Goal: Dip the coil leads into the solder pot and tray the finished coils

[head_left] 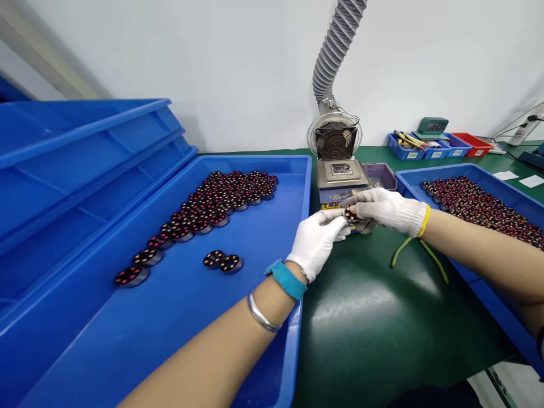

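Note:
Both hands wear white knit gloves and meet in front of a small solder pot (342, 173). My left hand (317, 241) and my right hand (385, 209) pinch one small round wound coil part (351, 214) between their fingertips, over the green mat. A blue tray (255, 317) on the left holds rows of the same dark red coil parts (221, 201), with two lying apart (223, 261). Another blue tray (497, 190) on the right is heaped with coil parts (480, 204).
A fume fan (335, 139) with a grey ribbed hose (335, 51) stands behind the solder pot. Green-handled pliers (419, 255) lie on the green mat (374, 317). Stacked blue trays (76, 158) sit far left. Small blue and red bins (437, 146) line the back wall.

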Demonstrator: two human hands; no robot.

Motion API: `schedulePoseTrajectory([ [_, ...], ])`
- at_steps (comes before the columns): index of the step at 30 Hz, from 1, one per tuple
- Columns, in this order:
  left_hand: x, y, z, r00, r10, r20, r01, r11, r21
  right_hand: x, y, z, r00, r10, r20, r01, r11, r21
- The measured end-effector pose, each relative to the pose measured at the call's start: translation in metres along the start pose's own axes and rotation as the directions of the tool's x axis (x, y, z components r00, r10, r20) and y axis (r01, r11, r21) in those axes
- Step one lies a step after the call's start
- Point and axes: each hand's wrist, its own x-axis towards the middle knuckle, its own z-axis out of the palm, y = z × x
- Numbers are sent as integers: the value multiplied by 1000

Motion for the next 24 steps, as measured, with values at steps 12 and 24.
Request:
schedulePoseTrajectory([
  [12, -1, 0, 0, 988, -106, 115, 92, 988, 121, 69, -22, -65, 742, -288, -606, -40, 882, -469],
  [24, -2, -2, 1, 979, -115, 169, 86, 982, 168, 103, 5, -66, 653, -401, -643, -23, 838, -546],
])
